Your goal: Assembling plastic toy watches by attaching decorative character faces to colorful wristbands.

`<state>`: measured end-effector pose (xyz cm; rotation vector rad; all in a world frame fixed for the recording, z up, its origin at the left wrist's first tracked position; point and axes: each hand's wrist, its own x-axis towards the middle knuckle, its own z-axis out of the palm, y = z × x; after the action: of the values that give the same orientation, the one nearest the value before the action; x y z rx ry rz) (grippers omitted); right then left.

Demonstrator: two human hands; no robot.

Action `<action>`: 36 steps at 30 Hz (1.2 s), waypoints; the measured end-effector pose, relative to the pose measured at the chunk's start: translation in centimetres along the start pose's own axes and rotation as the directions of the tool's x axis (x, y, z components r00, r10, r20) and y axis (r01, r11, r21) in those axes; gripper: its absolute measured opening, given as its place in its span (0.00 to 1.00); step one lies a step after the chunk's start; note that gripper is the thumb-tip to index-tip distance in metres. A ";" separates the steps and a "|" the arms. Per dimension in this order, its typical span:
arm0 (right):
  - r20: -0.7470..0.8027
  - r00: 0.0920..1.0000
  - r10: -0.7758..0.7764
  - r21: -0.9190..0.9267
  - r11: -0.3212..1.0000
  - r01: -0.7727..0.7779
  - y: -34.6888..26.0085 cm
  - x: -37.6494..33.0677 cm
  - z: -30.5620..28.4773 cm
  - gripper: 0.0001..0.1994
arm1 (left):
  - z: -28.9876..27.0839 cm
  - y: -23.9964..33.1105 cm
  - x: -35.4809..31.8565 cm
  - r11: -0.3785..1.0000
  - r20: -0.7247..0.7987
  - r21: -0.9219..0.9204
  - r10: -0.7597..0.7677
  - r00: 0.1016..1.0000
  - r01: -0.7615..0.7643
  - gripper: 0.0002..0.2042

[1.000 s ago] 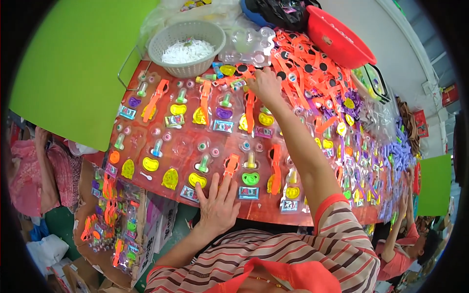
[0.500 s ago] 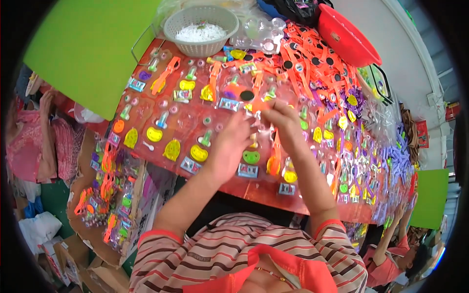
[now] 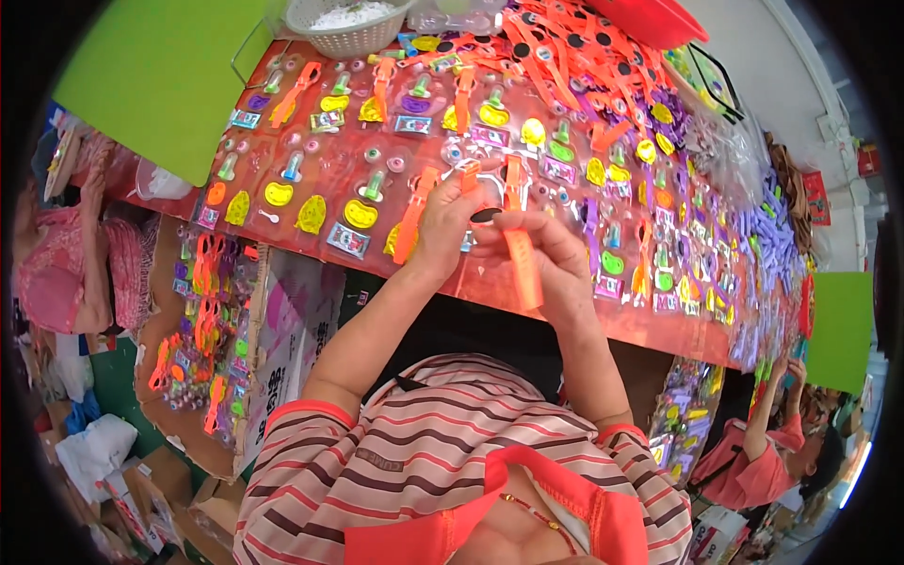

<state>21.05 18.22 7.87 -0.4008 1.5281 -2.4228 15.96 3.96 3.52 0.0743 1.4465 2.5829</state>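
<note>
An orange toy wristwatch with a black round face is held between my two hands, over the near part of the table. My left hand is closed on its upper strap, beside the black face. My right hand pinches the other side, and that strap hangs down past the fingers. Beside my left hand, another orange watch lies across a clear blister tray with a yellow piece. Just beyond my right hand, an orange strap lies among the trays. My hands partly cover the trays beneath them.
Rows of clear blister trays with toy pacifiers and small tubes cover the red table. Orange watches are heaped at the back, near a grey basket and a red basin. A cardboard box of packed trays stands left; co-workers sit both sides.
My hands have come nearer the table's front edge with the watch. Its strap now hangs below my right hand. The whole view has shifted, with the table higher in the picture.
</note>
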 end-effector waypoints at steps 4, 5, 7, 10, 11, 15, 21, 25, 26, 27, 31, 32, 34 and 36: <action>-0.173 0.963 -0.208 -0.395 0.910 0.126 -1.1 -0.4 -0.5 0.06 | -0.2 -1.5 -1.0 0.996 0.027 0.084 0.020 0.999 -0.022 0.14; -0.186 0.938 -0.292 -0.544 0.826 0.150 -1.4 -0.3 -0.7 0.06 | -0.4 -1.8 -0.9 0.977 0.028 0.183 0.106 0.994 -0.110 0.13; -0.236 0.908 -0.346 -0.420 0.879 0.226 -1.2 0.0 -1.3 0.08 | -0.9 -2.0 -1.4 0.963 0.002 0.248 0.112 0.994 -0.109 0.14; -0.199 0.973 -0.113 -0.149 0.985 0.084 -1.0 -0.1 -1.6 0.08 | -0.5 -1.2 -2.0 0.949 0.027 0.280 0.142 0.990 -0.144 0.15; -0.210 0.978 0.014 -0.103 0.994 -0.037 -0.8 -0.4 -1.5 0.08 | -0.7 -1.4 -1.8 0.901 0.059 0.357 0.240 0.969 -0.245 0.17; -0.223 0.972 0.072 -0.283 0.950 -0.135 0.4 -0.3 -0.8 0.13 | -1.0 -0.9 -1.8 0.901 0.107 0.354 0.227 0.968 -0.250 0.17; -0.176 0.958 0.225 -0.353 0.894 -0.275 1.7 0.7 -1.0 0.17 | -1.6 -0.1 -2.3 0.864 0.131 0.450 0.186 0.974 -0.226 0.19; -0.145 0.962 0.230 -0.244 0.934 -0.260 2.5 1.1 -1.5 0.16 | -1.7 -0.6 -1.8 0.770 0.209 0.471 0.377 0.902 -0.430 0.19; -0.144 0.962 0.233 -0.244 0.933 -0.263 2.6 1.2 -1.5 0.16 | -1.7 -0.5 -1.8 0.778 0.200 0.446 0.395 0.897 -0.442 0.18; -0.156 0.958 0.242 -0.251 0.928 -0.275 2.7 1.3 -1.5 0.16 | -1.8 -0.6 -1.7 0.779 0.197 0.446 0.394 0.898 -0.440 0.18; -0.308 0.939 0.151 -0.268 0.934 -0.238 2.8 2.0 0.2 0.15 | -2.1 -1.4 -1.3 0.687 0.260 0.567 0.374 0.890 -0.455 0.19; -0.309 0.939 0.152 -0.268 0.933 -0.240 3.3 2.1 0.3 0.15 | -1.9 -1.5 -1.2 0.599 0.298 0.613 0.429 0.853 -0.515 0.19; -0.340 0.935 -0.103 -0.372 0.927 -0.033 4.6 2.2 0.1 0.14 | -1.2 -1.1 -1.6 0.647 0.269 0.610 0.375 0.887 -0.458 0.20; -0.349 0.896 -0.273 -0.534 0.844 0.050 5.9 2.6 0.0 0.14 | -0.6 -1.0 -2.0 0.592 0.240 0.673 0.392 0.888 -0.443 0.18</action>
<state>18.99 14.84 2.79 -0.1070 2.4427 -2.2847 17.94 3.57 2.46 0.6795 2.5834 2.0627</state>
